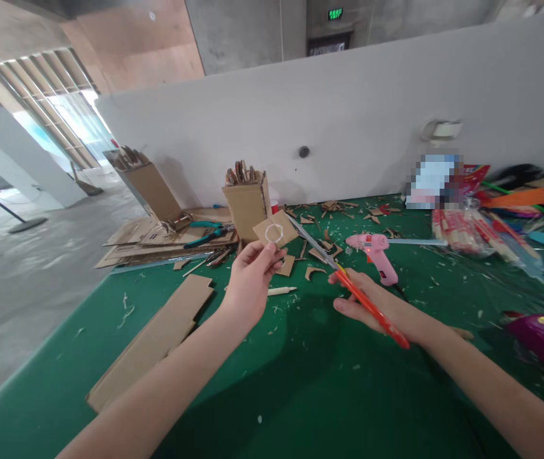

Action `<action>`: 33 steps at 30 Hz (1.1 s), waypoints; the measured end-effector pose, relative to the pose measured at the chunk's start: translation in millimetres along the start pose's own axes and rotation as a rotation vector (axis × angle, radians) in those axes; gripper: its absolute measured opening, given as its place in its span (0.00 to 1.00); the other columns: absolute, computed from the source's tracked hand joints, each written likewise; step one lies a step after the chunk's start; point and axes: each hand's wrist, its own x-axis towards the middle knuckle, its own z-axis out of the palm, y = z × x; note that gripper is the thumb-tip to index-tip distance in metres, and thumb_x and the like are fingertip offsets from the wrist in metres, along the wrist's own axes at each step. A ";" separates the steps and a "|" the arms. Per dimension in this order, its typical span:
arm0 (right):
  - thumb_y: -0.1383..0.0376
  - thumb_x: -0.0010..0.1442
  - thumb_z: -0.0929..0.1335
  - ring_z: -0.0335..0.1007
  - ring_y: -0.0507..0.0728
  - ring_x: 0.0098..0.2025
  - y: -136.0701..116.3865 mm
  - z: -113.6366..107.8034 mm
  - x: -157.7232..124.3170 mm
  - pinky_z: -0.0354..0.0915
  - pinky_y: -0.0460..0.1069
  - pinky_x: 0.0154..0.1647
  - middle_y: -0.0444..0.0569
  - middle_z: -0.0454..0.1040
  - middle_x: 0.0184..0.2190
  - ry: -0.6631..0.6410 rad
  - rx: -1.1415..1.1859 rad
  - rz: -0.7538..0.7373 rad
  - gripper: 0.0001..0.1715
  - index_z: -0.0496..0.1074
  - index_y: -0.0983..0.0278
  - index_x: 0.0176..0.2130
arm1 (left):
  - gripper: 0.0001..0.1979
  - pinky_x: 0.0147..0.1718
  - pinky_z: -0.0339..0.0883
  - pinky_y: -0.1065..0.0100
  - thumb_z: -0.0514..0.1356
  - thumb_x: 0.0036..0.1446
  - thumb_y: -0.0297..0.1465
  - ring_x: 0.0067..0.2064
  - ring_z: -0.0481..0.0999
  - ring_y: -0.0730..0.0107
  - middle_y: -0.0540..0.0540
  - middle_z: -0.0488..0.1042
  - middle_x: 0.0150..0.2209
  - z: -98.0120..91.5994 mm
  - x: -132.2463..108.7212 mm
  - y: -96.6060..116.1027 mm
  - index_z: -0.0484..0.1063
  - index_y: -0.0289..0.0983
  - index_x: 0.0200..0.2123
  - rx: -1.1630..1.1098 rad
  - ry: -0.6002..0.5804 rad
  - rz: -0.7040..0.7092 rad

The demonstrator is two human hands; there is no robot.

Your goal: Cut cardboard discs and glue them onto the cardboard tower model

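Two hands apart: right hand [375, 296] at 1 o'clock gripping red-handled scissors [349, 284], left hand [254, 275] pinching circle-marked cardboard square [276, 231] at 12; probably light, stiff, creasable, best held by an edge; cardboard box [247, 210] beyond, 12

Brightest at the window [72, 122] left of the fingers [263, 253], shadowed on the table [300, 382] below them, stretched (slightly soft) toward edges

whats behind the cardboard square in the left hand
Behind the square, a cardboard box stands with brown scraps poking from its top; the square covers one lower corner, hiding whatever lies there.
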 end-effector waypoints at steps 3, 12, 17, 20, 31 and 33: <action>0.47 0.60 0.62 0.68 0.59 0.37 -7.0 -2.8 -0.9 0.69 0.58 0.38 0.52 0.67 0.43 -0.036 -0.030 -0.037 0.23 0.63 0.58 0.49 | 0.10 0.36 0.68 0.73 0.69 0.46 0.30 0.36 0.78 0.72 0.50 0.76 0.29 0.1 1.1 2.1 0.70 0.35 0.28 -0.012 0.018 0.062; 0.48 0.62 0.61 0.63 0.54 0.28 -2.5 2.1 2.5 0.65 0.51 0.29 0.45 0.65 0.29 -0.092 0.058 -0.090 0.21 0.63 0.61 0.46 | 0.08 0.41 0.69 0.67 0.67 0.49 0.32 0.35 0.79 0.71 0.50 0.77 0.30 1.3 -4.3 -3.8 0.71 0.35 0.31 0.173 -0.099 0.168; 0.49 0.61 0.63 0.64 0.55 0.30 4.3 6.7 4.2 0.66 0.51 0.30 0.47 0.66 0.32 -0.031 0.123 -0.070 0.20 0.65 0.59 0.45 | 0.08 0.40 0.70 0.66 0.64 0.52 0.32 0.36 0.78 0.70 0.48 0.77 0.34 2.2 -10.0 -6.5 0.72 0.36 0.36 0.292 -0.154 0.191; 0.50 0.60 0.64 0.65 0.56 0.31 3.1 5.7 3.7 0.66 0.51 0.32 0.49 0.68 0.35 0.015 0.163 -0.077 0.19 0.67 0.60 0.43 | 0.09 0.40 0.70 0.67 0.64 0.52 0.32 0.36 0.78 0.70 0.48 0.77 0.34 1.5 -10.5 -8.0 0.72 0.37 0.37 0.297 -0.167 0.175; 0.49 0.59 0.64 0.64 0.56 0.30 -0.6 5.2 1.8 0.64 0.51 0.31 0.46 0.66 0.30 -0.033 0.113 -0.061 0.21 0.66 0.61 0.45 | 0.08 0.37 0.70 0.68 0.62 0.54 0.33 0.33 0.77 0.72 0.50 0.74 0.31 0.7 -11.5 -3.6 0.71 0.36 0.36 0.339 -0.178 0.196; 0.47 0.58 0.64 0.65 0.56 0.29 -1.6 5.2 3.3 0.63 0.51 0.30 0.47 0.68 0.30 -0.009 0.121 -0.028 0.24 0.66 0.62 0.44 | 0.07 0.37 0.70 0.68 0.62 0.55 0.32 0.32 0.76 0.72 0.50 0.74 0.31 1.4 -12.0 -2.4 0.71 0.36 0.37 0.369 -0.186 0.213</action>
